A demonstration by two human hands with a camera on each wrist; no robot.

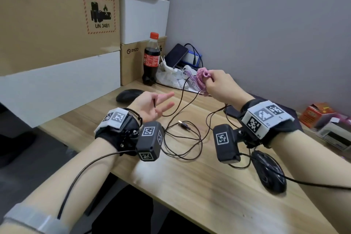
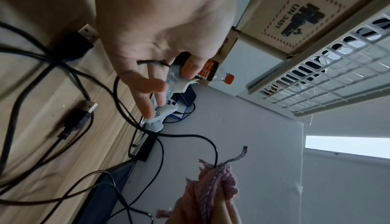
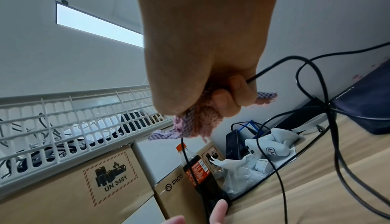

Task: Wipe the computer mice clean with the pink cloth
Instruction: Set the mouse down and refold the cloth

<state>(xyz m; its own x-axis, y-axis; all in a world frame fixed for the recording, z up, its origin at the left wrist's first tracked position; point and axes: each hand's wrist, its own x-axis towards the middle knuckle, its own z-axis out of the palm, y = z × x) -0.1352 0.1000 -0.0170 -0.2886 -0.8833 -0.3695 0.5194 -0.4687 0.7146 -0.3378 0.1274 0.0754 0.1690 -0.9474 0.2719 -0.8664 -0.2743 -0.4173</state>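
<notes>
Two black mice lie on the wooden desk [image 1: 190, 186]: one [image 1: 129, 95] at the back left behind my left hand, the other [image 1: 269, 171] at the near right under my right wrist. My right hand [image 1: 218, 85] is raised and grips the pink cloth [image 1: 201, 80], which is bunched around a thin mouse cable [image 1: 178, 104]. In the right wrist view the cable [image 3: 274, 70] runs into the fist and out below the cloth [image 3: 200, 124]. My left hand [image 1: 157, 104] is palm up with two fingers straight, and it pinches the same cable [image 2: 147, 62] lower down.
Loose cable loops and a USB plug [image 1: 183, 124] lie mid-desk. A cola bottle [image 1: 151, 59], a white plastic bag [image 1: 171, 76], a phone [image 1: 176, 55] and cardboard boxes [image 1: 57, 30] crowd the back. A red box [image 1: 319, 114] sits at the right.
</notes>
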